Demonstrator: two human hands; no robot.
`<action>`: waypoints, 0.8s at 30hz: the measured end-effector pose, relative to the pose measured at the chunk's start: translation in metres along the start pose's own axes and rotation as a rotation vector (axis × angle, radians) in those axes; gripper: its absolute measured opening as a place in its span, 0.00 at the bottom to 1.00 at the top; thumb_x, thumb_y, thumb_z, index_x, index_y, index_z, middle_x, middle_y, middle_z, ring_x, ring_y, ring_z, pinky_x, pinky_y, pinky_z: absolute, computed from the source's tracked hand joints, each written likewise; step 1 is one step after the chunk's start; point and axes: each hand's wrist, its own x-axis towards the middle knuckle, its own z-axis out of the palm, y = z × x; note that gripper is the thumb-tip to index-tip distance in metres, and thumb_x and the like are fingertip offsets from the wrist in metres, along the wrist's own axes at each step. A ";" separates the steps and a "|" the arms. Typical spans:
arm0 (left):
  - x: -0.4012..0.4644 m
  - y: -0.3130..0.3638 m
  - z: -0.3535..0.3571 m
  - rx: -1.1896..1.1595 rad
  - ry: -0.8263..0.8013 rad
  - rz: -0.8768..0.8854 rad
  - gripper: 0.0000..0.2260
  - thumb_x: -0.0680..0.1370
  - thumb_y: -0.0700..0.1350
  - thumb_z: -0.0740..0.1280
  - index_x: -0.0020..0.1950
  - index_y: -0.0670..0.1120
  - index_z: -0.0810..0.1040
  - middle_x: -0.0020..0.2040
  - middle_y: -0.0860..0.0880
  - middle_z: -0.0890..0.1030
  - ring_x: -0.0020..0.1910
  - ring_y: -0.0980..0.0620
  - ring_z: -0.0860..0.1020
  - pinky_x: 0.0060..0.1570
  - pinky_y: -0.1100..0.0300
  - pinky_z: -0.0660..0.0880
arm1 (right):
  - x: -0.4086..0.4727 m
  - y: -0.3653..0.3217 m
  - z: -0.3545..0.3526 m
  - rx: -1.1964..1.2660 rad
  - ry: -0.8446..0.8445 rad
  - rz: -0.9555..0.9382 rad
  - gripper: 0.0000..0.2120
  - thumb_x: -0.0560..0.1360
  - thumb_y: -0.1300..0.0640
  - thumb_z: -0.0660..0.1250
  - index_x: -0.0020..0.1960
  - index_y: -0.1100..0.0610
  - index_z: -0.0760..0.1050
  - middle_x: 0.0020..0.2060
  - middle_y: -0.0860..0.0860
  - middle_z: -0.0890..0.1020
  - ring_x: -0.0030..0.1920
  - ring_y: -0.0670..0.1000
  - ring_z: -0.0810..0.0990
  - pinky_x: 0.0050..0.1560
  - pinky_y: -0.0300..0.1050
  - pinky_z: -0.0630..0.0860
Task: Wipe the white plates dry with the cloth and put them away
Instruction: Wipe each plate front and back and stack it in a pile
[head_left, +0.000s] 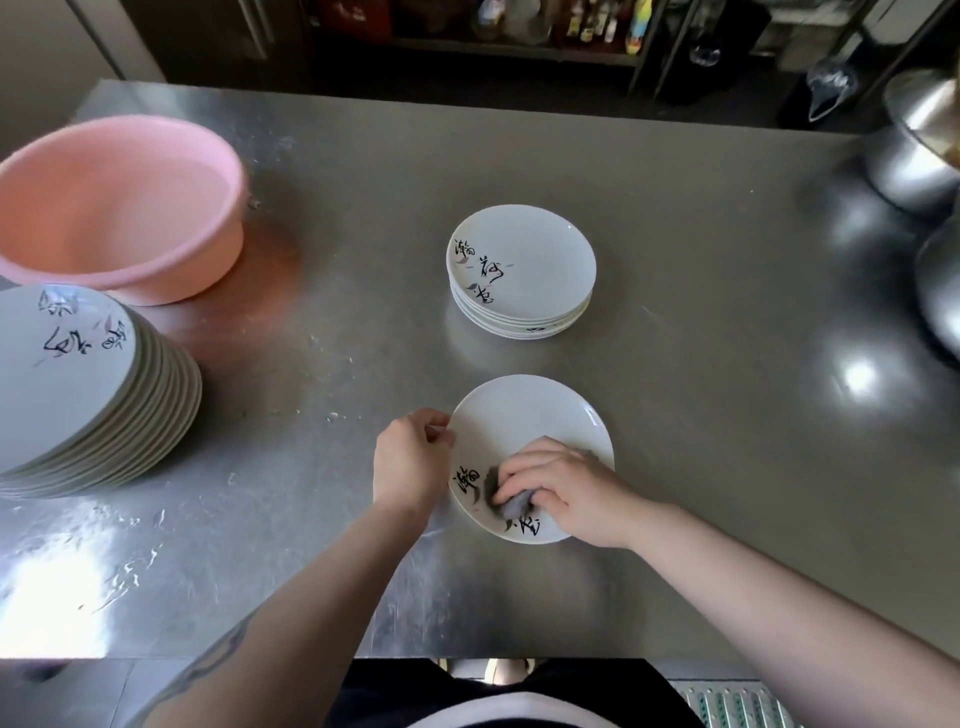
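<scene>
Fingers of the right hand (558, 491) were curled over a crumpled grey cloth (511, 501), and that grip pressed the cloth down onto the near side of a white plate (519, 415), over part of its black brush lettering. The left hand (410, 457) pinched the same plate at its left rim, fingertips bent round the edge, so its grip was closed on the plate. This plate lay flat on the steel bench (701, 364), close to the front edge and just ahead of the person's body.

Directly beyond it, apart from it, stood a short stack of plates (522, 275) of the same pattern, the top one face up with its lettering showing. Well off to the left, at the picture's edge, rose a taller stack of plates (88, 389), also white with the same lettering. Just behind that tall stack sat a pink plastic basin (119, 208), tilted slightly toward the viewer. Small water drops and smears (332, 415) marked the bench between the left stack and the plate in hand. At the far right edge stood shiny metal pots (914, 166), blurred. Behind the bench, dark shelving (519, 31) held bottles too blurred to tell apart.
</scene>
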 end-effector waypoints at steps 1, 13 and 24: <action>0.000 0.000 0.000 -0.007 0.003 0.002 0.11 0.74 0.37 0.67 0.41 0.53 0.79 0.34 0.56 0.79 0.40 0.45 0.80 0.44 0.47 0.81 | -0.005 0.002 -0.002 0.002 -0.013 0.011 0.23 0.70 0.73 0.58 0.54 0.53 0.83 0.54 0.40 0.79 0.58 0.45 0.70 0.59 0.25 0.58; -0.001 0.002 0.001 0.001 -0.013 0.007 0.12 0.75 0.36 0.66 0.41 0.54 0.79 0.36 0.51 0.82 0.42 0.45 0.81 0.43 0.48 0.81 | -0.015 0.028 -0.066 -0.037 0.019 0.237 0.25 0.65 0.74 0.57 0.47 0.51 0.84 0.48 0.42 0.83 0.47 0.42 0.72 0.51 0.29 0.69; -0.005 0.002 0.003 -0.082 -0.045 -0.076 0.10 0.73 0.36 0.66 0.43 0.51 0.82 0.39 0.47 0.84 0.41 0.42 0.83 0.45 0.45 0.81 | 0.056 0.001 -0.001 0.072 0.529 0.444 0.09 0.75 0.53 0.68 0.54 0.52 0.82 0.57 0.46 0.79 0.59 0.51 0.74 0.57 0.47 0.72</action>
